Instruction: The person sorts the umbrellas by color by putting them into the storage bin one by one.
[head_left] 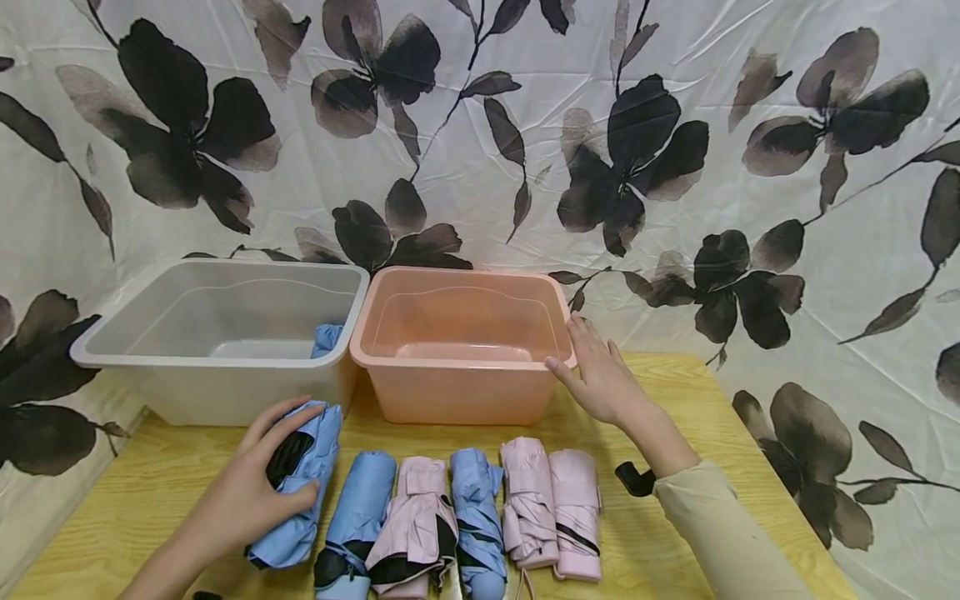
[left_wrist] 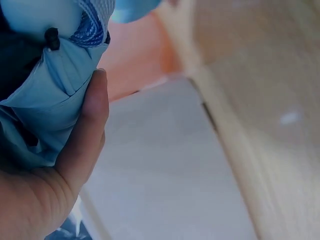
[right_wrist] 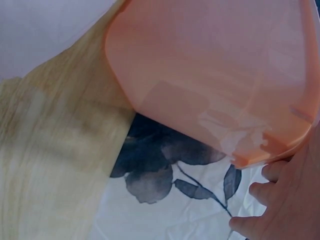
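Observation:
My left hand [head_left: 238,492] grips a blue folding umbrella [head_left: 321,454], fingers over its top and thumb along its near side, in front of the grey bin [head_left: 225,392]. The left wrist view shows the umbrella's loose cloth [left_wrist: 60,107] and a braided cord [left_wrist: 95,25] close up. My right hand [head_left: 600,375] rests at the right rim of the pink bin [head_left: 457,392], fingers extended along the side and thumb at the front corner. Inside the grey bin, part of a blue bundle [head_left: 327,340] shows at its right end.
In front of the bins, folded umbrellas lie side by side: a blue one [head_left: 367,492], a pink one with black lining [head_left: 420,508], another blue one [head_left: 476,500], and two pink ones [head_left: 528,492] at the right. A floral cloth [head_left: 510,208] hangs behind the wooden table [head_left: 667,392].

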